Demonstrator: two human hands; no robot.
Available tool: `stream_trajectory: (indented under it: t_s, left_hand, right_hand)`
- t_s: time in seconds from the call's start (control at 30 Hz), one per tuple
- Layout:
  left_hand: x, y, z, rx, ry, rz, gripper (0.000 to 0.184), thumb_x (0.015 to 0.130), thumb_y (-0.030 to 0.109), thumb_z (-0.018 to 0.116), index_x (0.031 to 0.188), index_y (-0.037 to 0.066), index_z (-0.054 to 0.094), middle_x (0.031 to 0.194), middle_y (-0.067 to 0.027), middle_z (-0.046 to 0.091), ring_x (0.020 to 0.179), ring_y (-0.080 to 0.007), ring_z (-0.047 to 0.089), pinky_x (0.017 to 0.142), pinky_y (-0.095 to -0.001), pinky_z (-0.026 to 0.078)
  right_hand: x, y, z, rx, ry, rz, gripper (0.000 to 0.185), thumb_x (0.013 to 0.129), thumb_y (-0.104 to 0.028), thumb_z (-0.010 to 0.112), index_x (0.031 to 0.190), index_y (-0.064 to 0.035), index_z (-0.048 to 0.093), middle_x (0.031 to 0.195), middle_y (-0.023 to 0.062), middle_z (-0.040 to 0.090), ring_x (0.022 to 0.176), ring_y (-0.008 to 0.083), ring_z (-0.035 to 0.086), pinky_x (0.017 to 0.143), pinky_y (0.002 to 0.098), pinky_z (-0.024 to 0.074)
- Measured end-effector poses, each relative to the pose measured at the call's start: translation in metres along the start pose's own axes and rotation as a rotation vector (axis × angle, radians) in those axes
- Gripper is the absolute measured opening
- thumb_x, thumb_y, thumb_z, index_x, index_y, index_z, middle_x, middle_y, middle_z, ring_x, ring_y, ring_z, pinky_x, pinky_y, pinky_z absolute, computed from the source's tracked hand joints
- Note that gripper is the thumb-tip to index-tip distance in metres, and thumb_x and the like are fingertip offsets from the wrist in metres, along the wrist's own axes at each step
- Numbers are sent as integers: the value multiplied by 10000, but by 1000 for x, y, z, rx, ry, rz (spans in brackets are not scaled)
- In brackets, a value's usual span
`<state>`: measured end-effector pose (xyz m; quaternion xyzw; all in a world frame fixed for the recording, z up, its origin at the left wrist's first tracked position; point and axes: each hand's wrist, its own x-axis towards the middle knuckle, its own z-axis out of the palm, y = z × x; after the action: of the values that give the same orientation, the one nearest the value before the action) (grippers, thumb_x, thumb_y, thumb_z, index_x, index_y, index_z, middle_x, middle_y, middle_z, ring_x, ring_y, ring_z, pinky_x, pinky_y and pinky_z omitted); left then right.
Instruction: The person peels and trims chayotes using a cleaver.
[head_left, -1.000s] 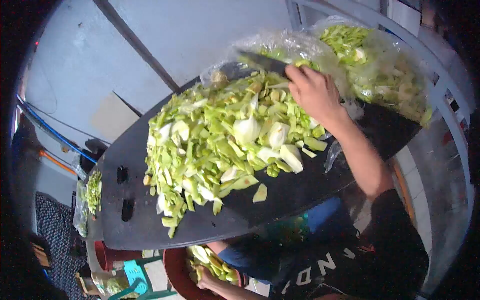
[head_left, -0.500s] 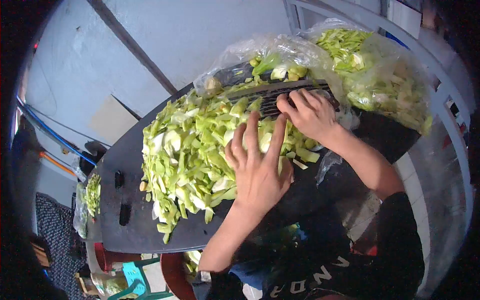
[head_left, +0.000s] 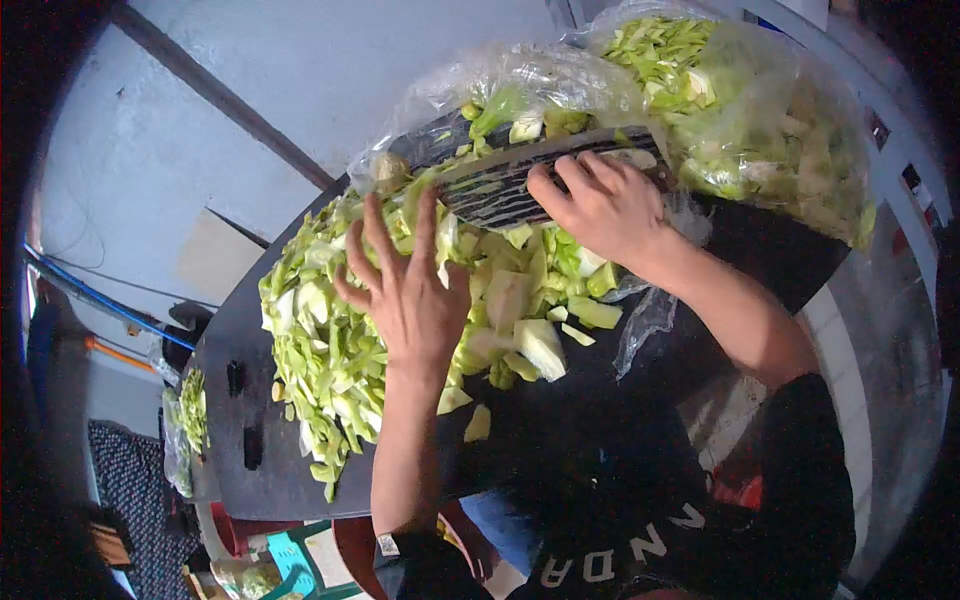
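A large heap of cut green vegetable pieces (head_left: pixel 330 330) lies on the dark table (head_left: pixel 520 430). My left hand (head_left: pixel 410 285) rests palm down on the heap, its fingers spread. My right hand (head_left: pixel 605 205) has its fingers closed on a wide knife (head_left: pixel 500 187), near the handle end. The blade lies across the back of the heap, with its tip close to my left fingertips. Larger pale chunks (head_left: pixel 540 348) sit at the heap's front right.
Clear plastic bags of cut vegetable (head_left: pixel 780 150) stand at the back right. Another plastic bag (head_left: pixel 480 85) lies behind the knife. Under the table are a red tub (head_left: pixel 360 555) and a teal stool (head_left: pixel 290 560). A wall rises behind the table.
My left hand has come up from the tub below the table onto the heap, then moved left across it. The knife has swung down flat from its raised position. The view has shifted slightly.
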<state>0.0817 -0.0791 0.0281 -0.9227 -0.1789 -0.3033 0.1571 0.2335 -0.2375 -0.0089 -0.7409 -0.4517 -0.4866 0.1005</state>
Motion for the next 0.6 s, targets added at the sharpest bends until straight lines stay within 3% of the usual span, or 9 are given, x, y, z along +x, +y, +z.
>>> stream_trajectory:
  t_s: [0.07, 0.17, 0.27, 0.37, 0.5, 0.6]
  left_hand:
    - [-4, 1, -2, 8, 2, -37, 804, 673, 192, 717, 1408, 345, 427, 1512, -129, 236, 1349, -381, 220, 1058, -581, 178]
    - [-16, 19, -19, -231, 14, 192, 752, 678, 200, 736, 1372, 328, 478, 1497, -131, 264, 1321, -382, 256, 1075, -522, 203]
    - [-24, 33, -12, -212, -13, 311, 611, 689, 219, 753, 1272, 292, 584, 1472, -113, 330, 1297, -373, 306, 1064, -509, 222]
    - [-14, 16, 18, -240, 214, 330, 309, 726, 217, 741, 1033, 212, 706, 1380, -80, 471, 1249, -345, 386, 1040, -495, 261]
    - [6, -16, 23, -305, 360, 178, 383, 687, 135, 728, 1065, 160, 668, 1283, -98, 522, 1183, -345, 429, 980, -496, 327]
    - [6, -9, 8, -420, 338, 243, 410, 681, 94, 710, 1086, 129, 656, 1221, -123, 536, 1139, -370, 443, 969, -487, 358]
  right_hand:
    - [-1, -1, 1, 7, -7, 12, 214, 744, -141, 599, 954, -108, 579, 757, 29, 521, 715, 184, 616, 555, 301, 542]
    - [-2, -1, 5, 28, -9, 20, 209, 769, -159, 587, 967, -96, 562, 753, 50, 550, 685, 208, 631, 529, 321, 541]
    - [-3, -1, 5, 65, -14, 22, 197, 795, -176, 574, 967, -84, 548, 750, 70, 578, 666, 231, 647, 509, 346, 540]
    - [-3, 3, 0, 83, -29, 39, 201, 791, -172, 573, 968, -81, 547, 750, 73, 581, 670, 234, 651, 503, 350, 539]
    - [-7, 3, -1, 109, -22, 55, 200, 782, -167, 575, 960, -80, 542, 738, 71, 571, 657, 235, 647, 498, 353, 538]
    - [-7, 1, -4, 118, -57, 80, 201, 768, -134, 578, 960, -83, 546, 738, 69, 555, 672, 239, 644, 526, 362, 534]
